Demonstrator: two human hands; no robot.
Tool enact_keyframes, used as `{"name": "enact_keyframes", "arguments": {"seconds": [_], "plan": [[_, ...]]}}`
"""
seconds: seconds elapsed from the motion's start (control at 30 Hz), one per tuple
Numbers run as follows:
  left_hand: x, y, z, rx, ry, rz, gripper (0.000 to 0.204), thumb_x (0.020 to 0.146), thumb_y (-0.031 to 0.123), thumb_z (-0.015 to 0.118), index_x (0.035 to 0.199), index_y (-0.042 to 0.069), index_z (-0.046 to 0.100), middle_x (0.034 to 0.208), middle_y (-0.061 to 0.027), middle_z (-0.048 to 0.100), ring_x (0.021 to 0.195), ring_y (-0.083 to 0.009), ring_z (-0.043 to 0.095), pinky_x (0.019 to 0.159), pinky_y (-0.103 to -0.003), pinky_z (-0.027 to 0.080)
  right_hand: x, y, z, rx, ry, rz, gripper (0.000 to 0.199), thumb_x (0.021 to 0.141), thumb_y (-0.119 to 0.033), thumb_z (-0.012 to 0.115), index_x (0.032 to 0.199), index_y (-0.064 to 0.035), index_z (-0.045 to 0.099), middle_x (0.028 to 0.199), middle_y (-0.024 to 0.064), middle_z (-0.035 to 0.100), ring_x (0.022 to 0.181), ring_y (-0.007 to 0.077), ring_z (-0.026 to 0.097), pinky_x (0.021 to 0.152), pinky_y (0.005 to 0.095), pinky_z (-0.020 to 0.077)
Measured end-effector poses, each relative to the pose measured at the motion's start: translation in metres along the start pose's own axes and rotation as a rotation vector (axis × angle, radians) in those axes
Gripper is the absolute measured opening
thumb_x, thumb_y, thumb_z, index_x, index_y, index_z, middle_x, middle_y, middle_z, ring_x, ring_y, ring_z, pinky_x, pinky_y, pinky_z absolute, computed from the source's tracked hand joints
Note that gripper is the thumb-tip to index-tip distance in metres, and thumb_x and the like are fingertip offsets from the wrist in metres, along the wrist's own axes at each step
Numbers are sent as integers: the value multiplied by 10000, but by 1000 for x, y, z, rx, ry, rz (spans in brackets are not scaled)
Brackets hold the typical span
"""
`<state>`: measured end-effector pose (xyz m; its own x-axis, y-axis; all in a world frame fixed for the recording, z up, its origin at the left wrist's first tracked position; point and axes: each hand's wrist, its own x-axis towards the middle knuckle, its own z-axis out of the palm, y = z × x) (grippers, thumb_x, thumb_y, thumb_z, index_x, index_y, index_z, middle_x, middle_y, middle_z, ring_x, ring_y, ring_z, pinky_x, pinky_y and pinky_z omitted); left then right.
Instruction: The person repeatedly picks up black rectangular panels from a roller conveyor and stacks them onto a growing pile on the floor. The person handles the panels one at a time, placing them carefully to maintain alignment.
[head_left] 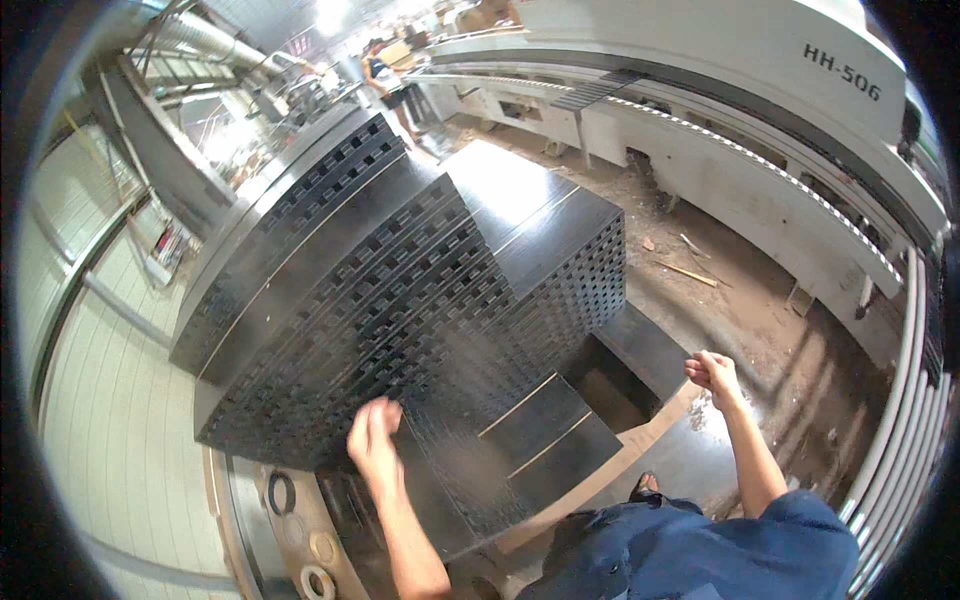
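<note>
My left hand (pixel 376 436) is raised in front of a tall stack of dark boards (pixel 330 270) with rows of square notches along their edges. Motion smears its fingers, and no held object shows there. Out to the right, my right hand (pixel 712 376) is in the air with its fingers curled in and nothing visible in them. It is nearest to a low dark board (pixel 640 345). Between my hands, close to my body, lie low dark boards (pixel 560 430) with thin pale lines across them. Behind them stands another notched stack (pixel 570 235) with a shiny top.
A long white machine (pixel 700 140) runs along the right, with grey rollers (pixel 890 430) near me. Wood scraps (pixel 690 272) litter the dusty floor. Rolls of edge tape (pixel 318 580) lie on a board at lower left. Farther back stands another person (pixel 382 75).
</note>
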<state>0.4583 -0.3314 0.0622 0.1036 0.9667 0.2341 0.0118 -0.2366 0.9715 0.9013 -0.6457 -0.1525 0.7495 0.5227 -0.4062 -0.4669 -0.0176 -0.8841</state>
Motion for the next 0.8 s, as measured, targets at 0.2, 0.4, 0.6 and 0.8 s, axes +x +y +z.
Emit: {"name": "enact_keyframes", "arguments": {"seconds": [0.2,0.4,0.6,0.8], "plan": [[121,36,133,27,-67,183,203,940,132,554,969,-34,666,834,-108,698,689,-153,646,620,-270,505,-12,-14,-80,45,60,-64,278,941,-267,607,1085,-29,628,922,80,701,758,148,681,707,290,559],[89,3,199,-141,-16,113,241,914,121,584,1056,-66,638,943,-185,693,839,-245,683,759,-342,566,-93,24,-240,4,475,-113,346,950,-302,598,1093,11,629,942,117,705,798,165,689,720,287,541],[-63,-96,328,-160,-710,-188,187,926,177,582,919,-4,630,780,-84,639,634,-152,581,578,-268,482,-169,3,-328,132,700,-293,292,969,-208,575,1075,52,655,993,127,695,878,169,669,817,300,543],[-258,-145,508,134,-1337,-395,192,912,113,605,1010,-45,655,826,-94,685,686,-144,633,612,-253,514,-203,-55,-420,-131,1111,-499,330,928,-220,610,1135,34,647,905,74,710,839,124,663,781,278,531]]}}
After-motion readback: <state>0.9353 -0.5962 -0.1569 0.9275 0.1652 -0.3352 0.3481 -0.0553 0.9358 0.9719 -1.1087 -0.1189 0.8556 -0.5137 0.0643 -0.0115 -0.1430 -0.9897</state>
